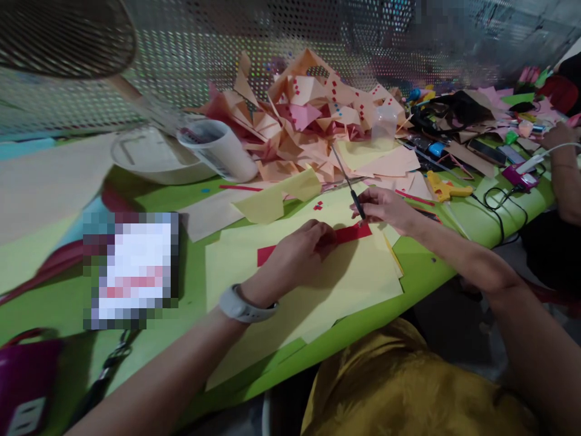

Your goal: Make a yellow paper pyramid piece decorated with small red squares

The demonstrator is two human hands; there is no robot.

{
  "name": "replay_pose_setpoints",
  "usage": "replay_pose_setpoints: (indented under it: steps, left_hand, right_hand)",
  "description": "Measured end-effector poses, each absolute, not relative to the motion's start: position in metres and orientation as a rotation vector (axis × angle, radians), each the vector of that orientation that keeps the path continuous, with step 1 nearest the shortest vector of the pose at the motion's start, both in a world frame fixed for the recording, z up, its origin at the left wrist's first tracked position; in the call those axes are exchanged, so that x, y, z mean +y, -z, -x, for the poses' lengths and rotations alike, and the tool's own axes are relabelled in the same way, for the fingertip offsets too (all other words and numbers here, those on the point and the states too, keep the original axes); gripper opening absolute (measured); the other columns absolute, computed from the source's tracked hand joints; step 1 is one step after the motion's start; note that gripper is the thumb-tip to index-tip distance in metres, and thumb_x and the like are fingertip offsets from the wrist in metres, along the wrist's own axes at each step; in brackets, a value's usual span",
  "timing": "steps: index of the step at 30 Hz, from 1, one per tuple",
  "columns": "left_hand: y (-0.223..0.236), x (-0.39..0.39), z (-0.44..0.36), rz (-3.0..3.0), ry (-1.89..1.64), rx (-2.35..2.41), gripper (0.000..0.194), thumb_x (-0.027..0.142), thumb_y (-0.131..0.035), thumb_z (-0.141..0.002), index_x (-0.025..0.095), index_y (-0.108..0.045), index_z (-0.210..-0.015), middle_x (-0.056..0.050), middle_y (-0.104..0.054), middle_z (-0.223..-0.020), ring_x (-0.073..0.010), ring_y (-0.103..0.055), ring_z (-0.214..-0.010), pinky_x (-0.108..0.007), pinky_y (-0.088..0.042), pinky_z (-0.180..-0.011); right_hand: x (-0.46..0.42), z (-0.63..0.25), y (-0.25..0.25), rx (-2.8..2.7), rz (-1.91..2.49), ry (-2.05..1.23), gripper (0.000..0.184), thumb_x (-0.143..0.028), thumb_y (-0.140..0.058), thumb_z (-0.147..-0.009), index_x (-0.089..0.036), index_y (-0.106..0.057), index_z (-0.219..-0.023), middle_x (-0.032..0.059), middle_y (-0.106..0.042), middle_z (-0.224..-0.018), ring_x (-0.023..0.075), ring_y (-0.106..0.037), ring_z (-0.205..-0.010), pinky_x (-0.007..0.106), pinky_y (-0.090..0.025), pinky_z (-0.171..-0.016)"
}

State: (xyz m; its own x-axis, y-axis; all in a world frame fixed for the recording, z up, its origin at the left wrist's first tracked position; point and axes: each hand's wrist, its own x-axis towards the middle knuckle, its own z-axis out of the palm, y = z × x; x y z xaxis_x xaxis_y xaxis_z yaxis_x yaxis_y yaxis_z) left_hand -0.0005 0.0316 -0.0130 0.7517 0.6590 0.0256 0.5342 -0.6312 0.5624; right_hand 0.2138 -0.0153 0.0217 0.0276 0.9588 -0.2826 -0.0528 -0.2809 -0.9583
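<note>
My left hand (302,251), with a pale watch on its wrist, has its fingers curled down on a red paper strip (356,233). The strip lies across a stack of pale yellow paper sheets (354,287). At the strip's right end is my right hand (381,209), closed around a slim tool with a black handle (357,204). The tool's thin shaft points up and away from me; its exact kind is unclear. Several small red paper pieces (319,206) rest on the yellow paper just beyond my hands.
Behind lies a heap of peach paper scraps (290,133). A white cup (222,151) tilts by a round container (158,160). To the left is a blurred-out phone-like device (136,266). Rightward are a yellow glue gun (447,186), cables and another person's arm (565,175).
</note>
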Motion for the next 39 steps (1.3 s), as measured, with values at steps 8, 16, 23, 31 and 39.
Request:
replay_pose_setpoints:
  steps: [8, 16, 23, 31, 39]
  left_hand:
    - [0.013, 0.03, -0.004, -2.337, -0.37, 0.949, 0.027, 0.029, -0.057, -0.075, 0.02, -0.064, -0.099, -0.009, -0.068, -0.091, -0.0241, -0.064, -0.075, -0.033, -0.047, -0.067]
    - [0.019, 0.026, -0.011, -2.366, -0.424, 0.996, 0.036, 0.042, -0.052, -0.086, 0.017, -0.067, -0.108, -0.01, -0.068, -0.089, -0.0216, -0.061, -0.067, -0.032, -0.044, -0.061]
    - [0.024, 0.026, -0.013, -2.265, -0.557, 0.9, 0.032, 0.043, -0.054, -0.087, 0.019, -0.073, -0.095, -0.008, -0.067, -0.088, -0.018, -0.059, -0.066, -0.03, -0.045, -0.062]
    - [-0.013, 0.033, 0.006, -1.767, -0.609, 0.965, 0.042, 0.061, -0.067, -0.074, 0.019, -0.066, -0.076, -0.007, -0.069, -0.081, -0.0193, -0.063, -0.072, -0.031, -0.051, -0.065]
    - [-0.011, 0.016, 0.029, -1.16, -0.583, 0.973, 0.047, 0.057, -0.084, -0.06, 0.018, -0.067, -0.081, -0.001, -0.068, -0.063, -0.0124, -0.06, -0.055, -0.023, -0.048, -0.055]
  right_hand:
    - [-0.013, -0.208, -0.019, -0.958, 1.377, -1.435, 0.007, -0.011, -0.065, -0.085, -0.016, -0.061, -0.082, 0.001, -0.07, -0.074, 0.0072, -0.061, -0.057, 0.021, -0.055, -0.062]
    - [-0.017, -0.206, -0.016, -0.923, 1.273, -1.515, 0.008, -0.011, -0.064, -0.085, -0.016, -0.061, -0.081, -0.0004, -0.07, -0.073, 0.0061, -0.062, -0.056, 0.017, -0.053, -0.058]
    - [-0.017, -0.203, -0.009, -0.949, 1.079, -1.559, 0.016, -0.02, -0.074, -0.079, -0.017, -0.058, -0.081, -0.0008, -0.069, -0.075, 0.0077, -0.062, -0.059, 0.022, -0.057, -0.066]
    - [-0.016, -0.213, -0.011, -1.116, 1.025, -1.447, 0.028, -0.031, -0.078, -0.077, -0.017, -0.056, -0.085, 0.0014, -0.07, -0.079, 0.0093, -0.064, -0.065, 0.025, -0.057, -0.069]
    - [-0.022, -0.206, -0.015, -1.279, 1.405, -1.6, 0.039, -0.044, -0.084, -0.069, -0.017, -0.055, -0.075, -0.0036, -0.063, -0.06, 0.0046, -0.05, -0.046, 0.017, -0.038, -0.04]
